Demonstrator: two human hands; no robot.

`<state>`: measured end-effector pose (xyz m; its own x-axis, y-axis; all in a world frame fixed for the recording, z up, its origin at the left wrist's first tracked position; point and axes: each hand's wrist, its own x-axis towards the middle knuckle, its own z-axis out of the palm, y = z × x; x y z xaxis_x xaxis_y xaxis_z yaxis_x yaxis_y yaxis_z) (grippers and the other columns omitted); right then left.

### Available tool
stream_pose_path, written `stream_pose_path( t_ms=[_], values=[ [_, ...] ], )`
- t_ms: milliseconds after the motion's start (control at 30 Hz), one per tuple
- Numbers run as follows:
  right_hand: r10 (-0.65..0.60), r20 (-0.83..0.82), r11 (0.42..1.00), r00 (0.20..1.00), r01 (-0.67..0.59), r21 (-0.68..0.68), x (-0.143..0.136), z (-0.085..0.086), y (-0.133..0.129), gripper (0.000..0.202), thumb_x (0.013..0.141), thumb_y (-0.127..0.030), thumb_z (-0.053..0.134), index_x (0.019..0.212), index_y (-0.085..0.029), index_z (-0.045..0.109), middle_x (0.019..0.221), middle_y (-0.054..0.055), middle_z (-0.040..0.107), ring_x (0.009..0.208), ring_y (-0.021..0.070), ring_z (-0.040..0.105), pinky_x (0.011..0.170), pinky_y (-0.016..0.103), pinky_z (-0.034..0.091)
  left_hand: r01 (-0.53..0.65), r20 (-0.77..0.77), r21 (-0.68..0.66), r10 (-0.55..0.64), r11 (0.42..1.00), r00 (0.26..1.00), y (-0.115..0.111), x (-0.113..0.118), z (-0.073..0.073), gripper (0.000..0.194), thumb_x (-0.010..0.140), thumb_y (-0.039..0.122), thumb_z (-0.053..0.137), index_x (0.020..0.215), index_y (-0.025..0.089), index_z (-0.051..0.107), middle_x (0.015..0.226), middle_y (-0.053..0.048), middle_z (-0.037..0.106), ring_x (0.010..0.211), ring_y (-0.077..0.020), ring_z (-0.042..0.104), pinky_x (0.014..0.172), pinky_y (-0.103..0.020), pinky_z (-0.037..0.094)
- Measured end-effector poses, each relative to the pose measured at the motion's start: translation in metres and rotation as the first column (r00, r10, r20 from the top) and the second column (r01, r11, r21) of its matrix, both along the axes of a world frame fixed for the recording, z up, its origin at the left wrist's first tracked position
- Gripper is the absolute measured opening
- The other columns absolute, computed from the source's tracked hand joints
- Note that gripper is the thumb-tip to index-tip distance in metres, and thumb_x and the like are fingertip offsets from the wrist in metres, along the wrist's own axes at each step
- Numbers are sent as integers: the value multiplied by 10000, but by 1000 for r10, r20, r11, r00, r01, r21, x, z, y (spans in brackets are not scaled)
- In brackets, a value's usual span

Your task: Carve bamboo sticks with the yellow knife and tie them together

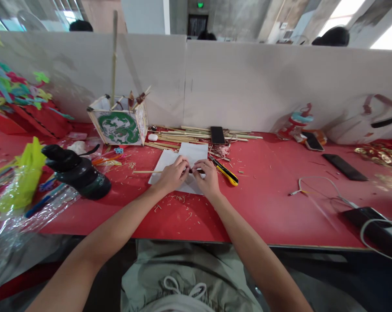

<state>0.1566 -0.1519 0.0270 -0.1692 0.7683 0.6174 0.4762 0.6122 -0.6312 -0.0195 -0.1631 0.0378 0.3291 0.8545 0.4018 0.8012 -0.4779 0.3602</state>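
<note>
Clasps stick (147,172) in curled fingers of left hand (174,174) over paper (195,151); pinches dark piece (191,170) in fingertips of right hand (208,174). Aligns stick left-right, nearly parallel to table (264,208) edge; points long free end left.

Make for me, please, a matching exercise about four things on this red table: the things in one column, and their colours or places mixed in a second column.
Column 1
1. Cutter knife
2. Bottle
3. Square box
4. White paper

Column 2
A. Under the left hand and the right hand
B. Green and white on its front side
C. Dark, near the clear plastic wrap
D. Black and yellow, to the right of the hands

Right pairs: 1-D, 2-C, 3-B, 4-A
</note>
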Motion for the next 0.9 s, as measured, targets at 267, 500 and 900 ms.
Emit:
stream_pose_path(
  t_ms=[267,500,900],
  values=[
    [7,-9,999,1000,-7,37,1,4,0,98,863,-178,602,788,-233,634,951,70,696,911,234,626,880,407,478,-74,-19,-6,74,997,997,2,-4,1,229,1056,336,384,1086,220,578,1228,-66,575,919,-183,651,648,-305,457],
    [-19,23,999,1000,18,30,2,3,0,84,850,-174,610,808,-234,652,962,61,709,933,241,615,911,410,461,-128,-29,-7,128,992,991,2,-5,2,266,1070,370,356,1097,232,581,1235,-57,573,928,-193,655,632,-302,439],
    [139,-5,990,990,-139,-33,-1,-1,0,78,852,-174,584,830,-221,643,903,66,689,883,220,621,848,359,490,-66,119,28,62,997,991,8,-10,-4,220,1075,308,365,1093,219,565,1151,-59,589,1018,-190,617,830,-298,481]
  ],
)
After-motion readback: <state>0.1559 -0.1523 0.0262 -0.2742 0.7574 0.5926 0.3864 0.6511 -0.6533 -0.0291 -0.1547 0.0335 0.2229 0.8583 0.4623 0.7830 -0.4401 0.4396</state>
